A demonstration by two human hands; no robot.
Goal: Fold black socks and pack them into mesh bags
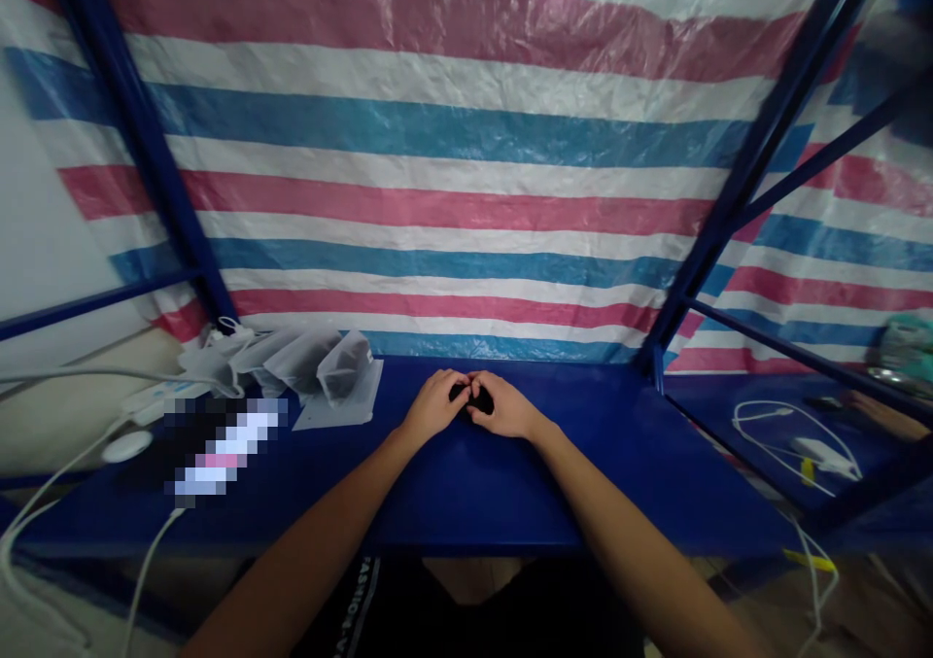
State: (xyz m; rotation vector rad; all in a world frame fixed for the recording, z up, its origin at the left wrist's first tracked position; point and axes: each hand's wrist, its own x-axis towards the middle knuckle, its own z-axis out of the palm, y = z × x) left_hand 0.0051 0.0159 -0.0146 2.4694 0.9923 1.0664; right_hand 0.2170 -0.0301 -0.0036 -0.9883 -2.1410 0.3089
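Both of my hands meet over the middle of the blue tabletop (481, 502). My left hand (439, 405) curls its fingers round a small black object (479, 398), which lies between the two hands. From the other side my right hand (504, 405) closes on the same object, thumb and fingers bent towards it. The fingertips of both hands are close together and hide part of the object, so its shape cannot be made out.
Grey plastic pouches (346, 371) stand at the back left, near a blurred lit device (225, 454), a white round disc (127, 446) and white cables. Blue metal posts rise on both sides before a striped sheet (452, 133). Another person's hand (885, 415) shows at far right.
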